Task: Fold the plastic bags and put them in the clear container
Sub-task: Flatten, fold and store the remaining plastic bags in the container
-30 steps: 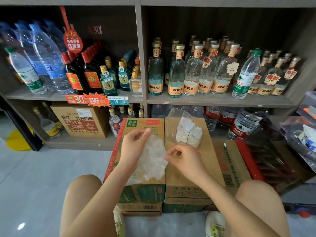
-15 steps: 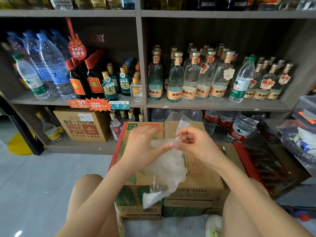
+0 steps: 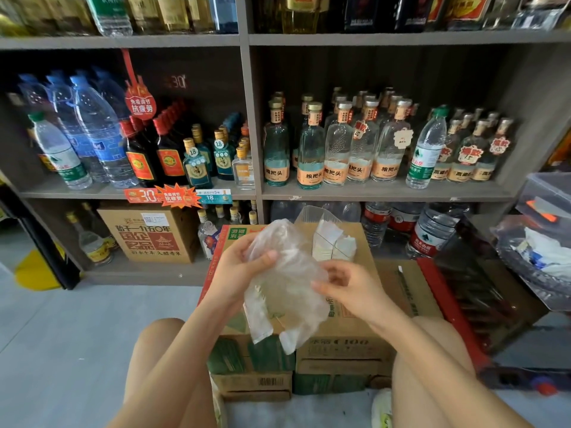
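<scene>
Clear bag (image 3: 287, 291) loose over box (image 3: 349, 329): left hand (image 3: 238, 267) grips top, right hand (image 3: 349, 288) pinches side. Folding seems unstarted; flatten next.

Above the brown cardboard boxes (image 3: 364, 329), the way to the clear plastic container (image 3: 312, 216) at their far edge is partly screened by the crumpled clear plastic bag (image 3: 287, 291) hanging in front of it, and white folded bags (image 3: 329, 242) stand inside. Close behind it rises the grey shelf unit (image 3: 247, 125) full of bottles. On the left the pale grey floor (image 3: 77, 335) lies open, on the right a dark slatted crate with a red edge (image 3: 482, 291) sits just beside the boxes, and bare knees (image 3: 160, 344) flank the near side.
</scene>
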The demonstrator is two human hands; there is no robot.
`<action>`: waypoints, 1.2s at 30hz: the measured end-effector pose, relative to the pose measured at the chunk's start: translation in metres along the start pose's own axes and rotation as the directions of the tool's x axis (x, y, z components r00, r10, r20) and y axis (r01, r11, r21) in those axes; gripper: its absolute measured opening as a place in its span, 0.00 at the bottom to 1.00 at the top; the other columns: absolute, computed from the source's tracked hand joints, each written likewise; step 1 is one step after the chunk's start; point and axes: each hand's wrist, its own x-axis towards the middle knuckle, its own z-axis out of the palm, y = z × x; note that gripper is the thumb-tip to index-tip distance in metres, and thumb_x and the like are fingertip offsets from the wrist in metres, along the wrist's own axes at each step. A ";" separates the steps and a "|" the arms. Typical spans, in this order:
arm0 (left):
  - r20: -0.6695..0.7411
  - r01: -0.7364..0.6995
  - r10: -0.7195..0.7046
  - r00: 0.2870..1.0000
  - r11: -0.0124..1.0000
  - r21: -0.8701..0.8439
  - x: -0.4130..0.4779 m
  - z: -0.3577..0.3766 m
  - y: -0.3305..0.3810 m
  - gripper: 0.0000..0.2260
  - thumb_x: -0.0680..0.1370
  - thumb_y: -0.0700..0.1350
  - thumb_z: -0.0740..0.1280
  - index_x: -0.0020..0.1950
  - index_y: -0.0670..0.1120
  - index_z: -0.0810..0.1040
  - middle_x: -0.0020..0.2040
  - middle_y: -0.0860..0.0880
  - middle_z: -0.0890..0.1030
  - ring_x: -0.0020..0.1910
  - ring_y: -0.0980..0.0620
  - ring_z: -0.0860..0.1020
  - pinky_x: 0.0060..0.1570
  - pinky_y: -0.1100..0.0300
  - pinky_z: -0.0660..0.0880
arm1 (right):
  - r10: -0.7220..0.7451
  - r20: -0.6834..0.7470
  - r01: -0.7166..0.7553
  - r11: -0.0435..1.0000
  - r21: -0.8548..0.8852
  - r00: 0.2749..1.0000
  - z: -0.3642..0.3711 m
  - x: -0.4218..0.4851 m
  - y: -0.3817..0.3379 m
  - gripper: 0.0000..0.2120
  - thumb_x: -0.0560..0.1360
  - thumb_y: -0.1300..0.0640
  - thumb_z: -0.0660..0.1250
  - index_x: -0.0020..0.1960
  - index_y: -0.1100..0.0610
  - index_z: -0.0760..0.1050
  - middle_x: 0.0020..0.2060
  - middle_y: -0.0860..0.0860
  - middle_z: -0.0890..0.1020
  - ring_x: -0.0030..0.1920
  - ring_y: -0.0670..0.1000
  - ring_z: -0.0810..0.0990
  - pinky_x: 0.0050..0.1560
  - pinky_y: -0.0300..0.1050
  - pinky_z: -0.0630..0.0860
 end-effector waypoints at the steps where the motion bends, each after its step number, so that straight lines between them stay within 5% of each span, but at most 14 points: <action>1: -0.011 0.012 -0.013 1.000 0.999 -0.044 -0.001 -0.001 0.000 0.18 0.68 0.38 0.75 0.57 0.42 0.79 0.49 0.42 0.83 0.45 0.43 0.83 0.43 0.53 0.80 | -0.014 -0.067 0.016 1.000 0.018 0.998 0.002 -0.001 0.000 0.09 0.71 0.56 0.73 0.50 0.49 0.79 0.46 0.46 0.82 0.50 0.47 0.80 0.46 0.30 0.74; 6: -0.029 0.074 -0.078 0.997 0.992 -0.104 -0.005 -0.029 -0.003 0.22 0.66 0.36 0.76 0.59 0.42 0.78 0.51 0.40 0.82 0.46 0.41 0.82 0.44 0.46 0.81 | -0.032 -0.253 0.050 0.997 0.066 0.967 -0.010 -0.002 0.000 0.02 0.72 0.60 0.72 0.44 0.55 0.80 0.42 0.54 0.82 0.42 0.49 0.80 0.41 0.33 0.74; 9: 0.121 0.137 -0.151 0.981 0.984 0.117 -0.005 -0.048 -0.002 0.33 0.60 0.55 0.80 0.62 0.46 0.79 0.58 0.41 0.81 0.56 0.40 0.80 0.59 0.40 0.74 | -0.029 -0.208 0.049 0.995 0.091 0.978 -0.018 -0.001 -0.003 0.04 0.70 0.63 0.74 0.44 0.57 0.80 0.40 0.54 0.81 0.40 0.47 0.78 0.42 0.36 0.76; 11: 0.087 0.106 -0.144 0.986 0.933 0.344 -0.004 -0.048 0.002 0.33 0.61 0.69 0.73 0.60 0.52 0.80 0.59 0.49 0.82 0.59 0.49 0.79 0.65 0.44 0.70 | -0.032 -0.166 0.049 0.993 0.104 0.986 -0.020 0.001 -0.005 0.07 0.68 0.65 0.75 0.44 0.57 0.80 0.39 0.51 0.80 0.40 0.46 0.77 0.44 0.38 0.76; 14: 0.064 0.100 -0.145 0.987 0.883 0.459 0.000 -0.037 0.011 0.33 0.64 0.73 0.65 0.60 0.53 0.80 0.59 0.54 0.81 0.60 0.56 0.78 0.68 0.51 0.68 | -0.041 -0.145 0.060 0.990 0.128 0.989 -0.020 0.003 -0.008 0.11 0.67 0.68 0.75 0.43 0.55 0.79 0.38 0.49 0.78 0.40 0.46 0.75 0.46 0.41 0.75; 19: 0.300 0.008 -0.205 0.932 0.837 0.547 -0.001 -0.015 0.008 0.20 0.71 0.60 0.72 0.56 0.48 0.82 0.52 0.52 0.84 0.52 0.54 0.82 0.60 0.53 0.76 | -0.082 -0.200 0.111 0.984 0.139 0.976 -0.017 0.004 -0.008 0.11 0.67 0.70 0.74 0.41 0.55 0.78 0.36 0.47 0.78 0.40 0.45 0.75 0.43 0.38 0.74; 24: 0.398 -0.094 -0.192 0.897 0.796 0.597 -0.005 -0.018 -0.003 0.30 0.63 0.69 0.71 0.58 0.53 0.80 0.52 0.52 0.83 0.51 0.56 0.81 0.55 0.60 0.77 | -0.047 -0.261 0.096 0.980 0.175 0.964 -0.025 0.003 -0.002 0.11 0.67 0.68 0.74 0.43 0.57 0.77 0.39 0.52 0.78 0.42 0.48 0.76 0.41 0.35 0.75; 27: 0.331 -0.095 -0.130 0.935 0.805 0.586 -0.009 -0.009 0.000 0.27 0.68 0.73 0.63 0.56 0.55 0.80 0.52 0.58 0.82 0.52 0.61 0.79 0.54 0.61 0.75 | -0.051 -0.261 0.095 0.983 0.157 0.964 -0.026 0.001 -0.001 0.11 0.66 0.67 0.75 0.43 0.56 0.78 0.39 0.51 0.79 0.42 0.48 0.76 0.43 0.36 0.75; 30: 0.151 -0.123 0.038 0.988 0.784 0.608 -0.007 0.013 0.005 0.18 0.71 0.64 0.63 0.48 0.53 0.81 0.46 0.57 0.81 0.46 0.60 0.78 0.51 0.61 0.74 | -0.056 -0.217 0.090 0.985 0.149 0.974 -0.017 0.001 -0.004 0.13 0.66 0.67 0.76 0.44 0.54 0.78 0.40 0.50 0.79 0.42 0.46 0.77 0.41 0.35 0.75; 33: 0.236 -0.191 0.049 0.970 0.755 0.627 -0.003 0.025 0.004 0.10 0.73 0.56 0.69 0.44 0.50 0.83 0.40 0.54 0.83 0.40 0.56 0.78 0.45 0.60 0.75 | -0.078 -0.166 0.104 0.982 0.158 0.983 -0.010 0.000 -0.008 0.14 0.66 0.67 0.76 0.46 0.54 0.79 0.41 0.51 0.80 0.43 0.47 0.78 0.43 0.36 0.77; 36: 0.230 -0.132 0.011 0.973 0.846 0.516 -0.001 0.023 0.000 0.07 0.73 0.47 0.73 0.44 0.44 0.83 0.39 0.48 0.83 0.38 0.52 0.79 0.43 0.60 0.76 | -0.088 -0.102 0.104 0.981 0.162 0.991 -0.008 -0.001 -0.009 0.15 0.65 0.67 0.76 0.47 0.54 0.79 0.39 0.49 0.78 0.41 0.46 0.77 0.44 0.37 0.78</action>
